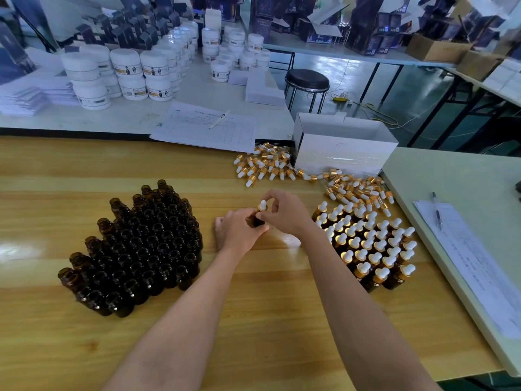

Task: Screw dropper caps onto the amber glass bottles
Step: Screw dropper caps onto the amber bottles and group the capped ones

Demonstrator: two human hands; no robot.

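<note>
At the middle of the wooden table (253, 320), my left hand (238, 231) grips an amber glass bottle (258, 221), mostly hidden by the fingers. My right hand (284, 211) pinches a dropper cap (263, 206) with a white bulb and gold collar, which sits on the bottle's neck. A block of several uncapped amber bottles (141, 246) stands to the left. Several capped bottles (369, 244) stand in rows to the right. Loose dropper caps (265, 165) lie in a heap at the back, and more loose caps (358, 187) lie behind the capped rows.
An open white box (344, 148) stands behind the loose caps. A paper form with a pen (208, 128) lies at the table's back edge. A pale side table (462, 187) on the right holds papers and a pen (437, 213). White jars (127, 71) crowd the far bench.
</note>
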